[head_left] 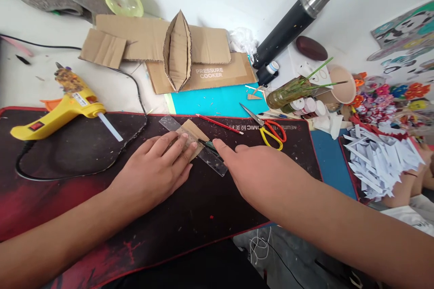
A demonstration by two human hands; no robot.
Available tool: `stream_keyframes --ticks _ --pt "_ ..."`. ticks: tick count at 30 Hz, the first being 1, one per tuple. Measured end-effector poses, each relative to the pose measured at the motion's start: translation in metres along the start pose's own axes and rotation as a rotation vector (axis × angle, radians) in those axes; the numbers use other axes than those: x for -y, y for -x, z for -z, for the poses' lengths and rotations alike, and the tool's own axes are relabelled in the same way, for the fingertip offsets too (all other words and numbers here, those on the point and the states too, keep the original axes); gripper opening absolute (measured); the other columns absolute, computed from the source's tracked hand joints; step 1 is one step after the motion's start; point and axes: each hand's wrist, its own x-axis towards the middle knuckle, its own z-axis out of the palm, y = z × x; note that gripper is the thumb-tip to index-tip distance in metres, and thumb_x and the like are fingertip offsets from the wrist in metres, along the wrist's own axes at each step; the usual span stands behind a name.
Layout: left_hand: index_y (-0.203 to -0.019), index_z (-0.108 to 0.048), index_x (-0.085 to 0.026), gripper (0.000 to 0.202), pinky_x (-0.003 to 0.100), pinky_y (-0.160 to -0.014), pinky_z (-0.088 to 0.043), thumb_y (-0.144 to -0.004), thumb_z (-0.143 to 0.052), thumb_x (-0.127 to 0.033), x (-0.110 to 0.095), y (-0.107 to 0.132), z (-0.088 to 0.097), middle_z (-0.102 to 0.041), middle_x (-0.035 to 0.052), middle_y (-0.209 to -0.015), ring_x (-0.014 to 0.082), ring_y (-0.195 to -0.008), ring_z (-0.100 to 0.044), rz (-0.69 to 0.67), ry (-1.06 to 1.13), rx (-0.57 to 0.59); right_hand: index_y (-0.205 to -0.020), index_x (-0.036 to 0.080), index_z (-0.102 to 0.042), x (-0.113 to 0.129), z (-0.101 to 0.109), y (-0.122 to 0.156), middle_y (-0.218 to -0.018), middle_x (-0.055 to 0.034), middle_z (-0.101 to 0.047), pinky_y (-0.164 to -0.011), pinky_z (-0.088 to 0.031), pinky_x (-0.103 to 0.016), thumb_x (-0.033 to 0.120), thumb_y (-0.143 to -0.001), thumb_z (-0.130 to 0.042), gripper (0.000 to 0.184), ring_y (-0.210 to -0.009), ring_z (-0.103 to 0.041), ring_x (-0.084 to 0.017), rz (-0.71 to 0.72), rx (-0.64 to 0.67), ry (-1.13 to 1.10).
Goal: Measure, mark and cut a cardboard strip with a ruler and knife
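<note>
My left hand (159, 167) lies flat with its fingers stretched out, pressing a clear plastic ruler (217, 162) onto a small piece of brown cardboard (195, 132) on the dark desk mat (84, 144). My right hand (257, 174) is closed around a thin dark-green tool (208, 145). The tool's tip rests against the ruler's edge, just right of my left fingertips. I cannot tell whether the tool is a pen or a cutter. A red pencil (219, 124) lies just beyond the ruler.
A yellow glue gun (57, 113) with its black cord lies at the left. A cardboard boat (177, 52) stands on flat cardboard sheets at the back. Scissors (267, 128), a black flask (291, 22), a jar with green sticks, paper flowers and a pile of white paper strips (379, 158) crowd the right.
</note>
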Motion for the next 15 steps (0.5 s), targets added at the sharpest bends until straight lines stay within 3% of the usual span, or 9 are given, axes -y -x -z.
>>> stream_keyframes --ticks 7,15 --pt "-0.144 -0.072 -0.015 0.040 0.048 -0.095 -0.060 -0.115 -0.049 -0.030 0.0003 -0.0025 0.0037 -0.079 0.0141 -0.138 0.0348 -0.127 -0.071 -0.021 -0.054 -0.001 -0.179 0.013 -0.030 0.0035 0.0021 -0.0010 -0.110 -0.0193 -0.082 -0.072 -0.060 -0.031 0.015 -0.099 -0.065 0.087 -0.085 -0.081 -0.026 0.061 -0.078 0.023" --pt "-0.145 -0.071 -0.018 0.039 0.048 -0.097 -0.058 -0.114 -0.051 -0.031 -0.0010 0.0009 -0.0019 -0.078 0.0143 -0.138 0.0350 -0.129 -0.070 0.014 0.004 -0.027 -0.178 0.018 -0.035 -0.0034 0.0030 0.0034 -0.110 -0.0179 -0.082 -0.070 -0.056 -0.031 0.015 -0.104 -0.058 0.077 -0.085 -0.081 -0.026 0.022 -0.107 0.028"
